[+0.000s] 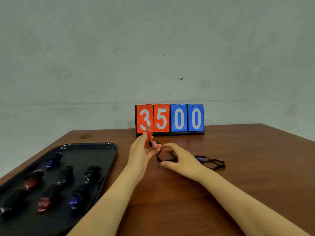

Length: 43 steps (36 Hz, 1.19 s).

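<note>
The left hand (143,150) is held up above the wooden table (238,150). A red whistle (148,136) is gripped between its thumb and curled fingers. A black cord (159,156) hangs down from the whistle in a loop. The loop is pinched by the bent fingers and thumb of the right hand (180,159), which is low over the table. Just behind the right hand, a blue whistle (199,158) is lying on the table with its own cord. On the left, a black tray (95,144) is filled with more whistles (75,198), red and blue. A score board (170,119) reading 35 00 is stood at the back.
</note>
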Tool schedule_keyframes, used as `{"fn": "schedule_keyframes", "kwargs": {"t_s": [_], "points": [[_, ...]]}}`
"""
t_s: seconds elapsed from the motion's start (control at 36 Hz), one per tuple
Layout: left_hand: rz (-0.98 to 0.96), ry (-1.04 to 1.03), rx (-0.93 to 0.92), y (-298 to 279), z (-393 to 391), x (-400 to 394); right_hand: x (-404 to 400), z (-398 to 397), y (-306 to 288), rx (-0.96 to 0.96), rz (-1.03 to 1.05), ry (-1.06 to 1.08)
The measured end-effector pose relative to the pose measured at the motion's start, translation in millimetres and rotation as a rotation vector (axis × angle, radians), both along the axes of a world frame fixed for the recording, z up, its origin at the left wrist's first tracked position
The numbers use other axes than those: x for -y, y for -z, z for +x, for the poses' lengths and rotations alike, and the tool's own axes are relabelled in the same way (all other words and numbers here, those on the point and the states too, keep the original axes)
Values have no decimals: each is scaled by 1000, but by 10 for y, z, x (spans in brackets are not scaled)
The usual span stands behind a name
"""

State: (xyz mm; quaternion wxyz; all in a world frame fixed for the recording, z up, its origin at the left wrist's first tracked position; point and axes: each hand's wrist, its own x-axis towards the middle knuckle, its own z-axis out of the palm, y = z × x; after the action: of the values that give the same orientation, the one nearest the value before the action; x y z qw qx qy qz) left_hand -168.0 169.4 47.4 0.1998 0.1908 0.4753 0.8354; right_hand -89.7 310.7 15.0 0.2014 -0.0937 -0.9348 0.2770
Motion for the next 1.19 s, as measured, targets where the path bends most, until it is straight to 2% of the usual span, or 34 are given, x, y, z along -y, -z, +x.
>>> {"fn": "schedule_keyframes", "kwargs": {"t_s": [0.14, 0.19, 0.28, 0.39, 0.47, 0.56, 0.64, 0.72, 0.78, 0.83, 0.92, 0.94, 1.0, 1.08, 1.14, 1.19], "points": [[19, 0, -15, -44, 37, 4, 132, -79, 82, 107, 269, -69], [42, -35, -19, -33, -21, 21, 126, -71, 70, 62, 227, -57], [42, -127, -6, 5, -126, 44, 74, -43, 43, 9, 45, -65], [-50, -280, -23, 75, -285, 26, -22, 7, -7, -49, -136, -24], [-110, -398, -145, 142, -364, 23, -128, 22, -65, -140, -56, 129], [-132, -511, -207, 195, -420, 31, -249, 84, -146, -119, 80, 240], [-117, -571, -78, 223, -498, 62, -415, 188, -216, -146, 127, 326], [-87, -589, 83, 248, -589, 113, -538, 272, -266, -225, 78, 375], [-98, -578, 115, 256, -600, 122, -534, 291, -319, -263, -140, 360], [-149, -595, 75, 254, -581, 109, -536, 317, -377, -360, -564, 293], [-166, -625, 33, 246, -544, 109, -641, 405, -453, -590, -1217, 32], [-167, -632, 34, 246, -541, 120, -681, 435, -467, -650, -1328, -29], [-186, -631, 39, 256, -548, 139, -734, 472, -469, -722, -1406, -61], [-267, -539, 46, 273, -518, 125, -732, 466, -457, -690, -1324, 61], [-300, -417, 65, 260, -461, 82, -688, 429, -422, -552, -1000, 297], [-343, -318, 5, 228, -384, 24, -630, 381, -348, -398, -511, 480]]}}
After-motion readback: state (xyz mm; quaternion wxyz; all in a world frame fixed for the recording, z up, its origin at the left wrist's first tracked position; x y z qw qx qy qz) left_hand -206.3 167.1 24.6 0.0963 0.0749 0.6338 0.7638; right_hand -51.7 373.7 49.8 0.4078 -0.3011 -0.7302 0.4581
